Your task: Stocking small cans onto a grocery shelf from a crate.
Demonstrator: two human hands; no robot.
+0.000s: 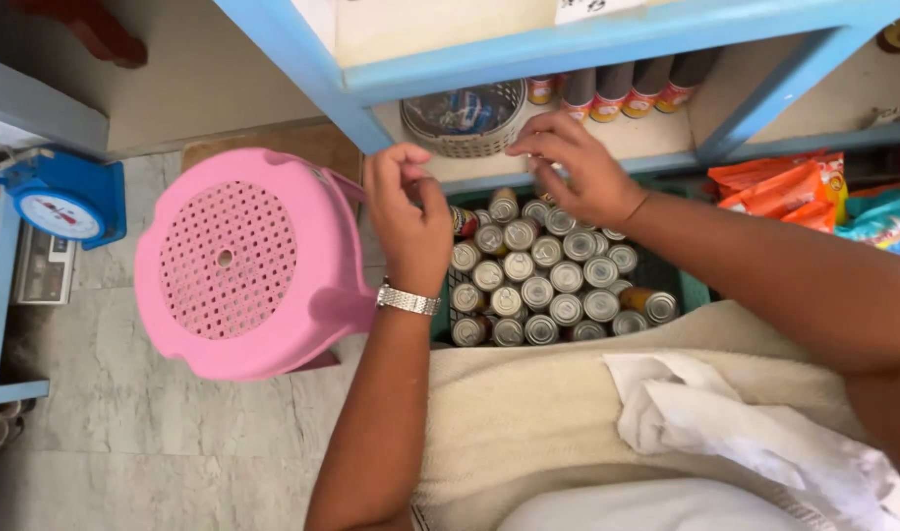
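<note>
Two hands over green crate (694,291) of upright cans (540,280) below blue shelf (568,44): left hand (407,211) and right hand (573,167) with fingers curled, hold unclear; pink stool (248,261) just left.

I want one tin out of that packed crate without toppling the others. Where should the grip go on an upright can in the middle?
Probably from straight above, fingertips pinching the raised top rim of one can. The cans stand upright and packed side to side in the green crate, so their walls are hidden; only the round lids show. An edge can beside the left hand offers more wall.
</note>
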